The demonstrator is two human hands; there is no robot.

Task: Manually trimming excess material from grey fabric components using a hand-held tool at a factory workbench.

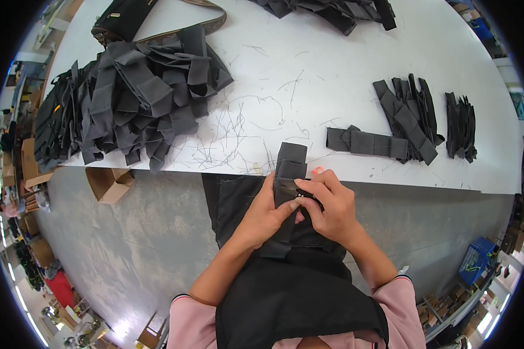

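Note:
A dark grey fabric strip (291,155) with stitched cross seams stands upright before my body at the table's front edge. My left hand (261,220) is closed around its left side, with the thumb pressed across the front. From the right, my right hand (334,208) pinches the strip's middle between thumb and forefinger, close to my left thumb. Small whitish specks show between the two thumbs. Behind the right fingers a bit of something orange (317,170) peeks out; its kind is hidden. The strip's lower end hangs over my black apron (297,285).
A large heap of grey strips (140,87) lies on the white table (262,58) at left, beside a dark bag (122,20). Smaller strip piles (410,119) lie at right, more at the back. Loose threads (227,139) litter the middle. An open cardboard box (109,185) stands below the edge.

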